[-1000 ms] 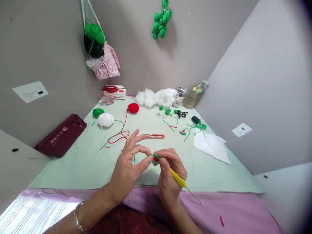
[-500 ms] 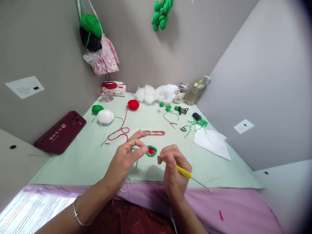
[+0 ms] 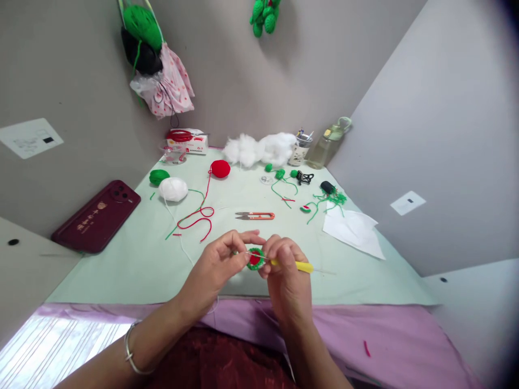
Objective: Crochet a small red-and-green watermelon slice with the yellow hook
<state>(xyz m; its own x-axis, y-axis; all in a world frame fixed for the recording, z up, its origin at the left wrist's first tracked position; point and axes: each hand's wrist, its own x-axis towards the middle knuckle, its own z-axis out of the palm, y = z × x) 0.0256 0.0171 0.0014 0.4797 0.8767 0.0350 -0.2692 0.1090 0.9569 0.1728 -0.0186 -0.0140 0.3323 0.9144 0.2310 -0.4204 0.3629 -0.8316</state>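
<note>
A small round crochet piece [image 3: 255, 260], red in the middle with a green rim, is between my hands above the near part of the table. My left hand [image 3: 222, 258] pinches its left edge with thumb and fingers. My right hand [image 3: 287, 270] is closed round the yellow handle of a crochet hook [image 3: 303, 266]. The hook's thin metal shaft lies across the face of the piece, its tip near my left fingertips. The right fingers touch or nearly touch the piece's right edge. A white strand trails below my left hand.
Orange thread snips [image 3: 259, 216] lie just beyond my hands. Red [image 3: 220, 169], white [image 3: 173, 189] and green [image 3: 159, 177] yarn balls are at the left, near a phone [image 3: 97, 216]. White stuffing [image 3: 259, 149], a bottle [image 3: 327, 143] and paper [image 3: 351, 229] stand or lie farther back and right.
My right hand has moved left, closer to my left hand. The hook has turned flatter and now lies across the crochet piece. The view has shifted slightly.
</note>
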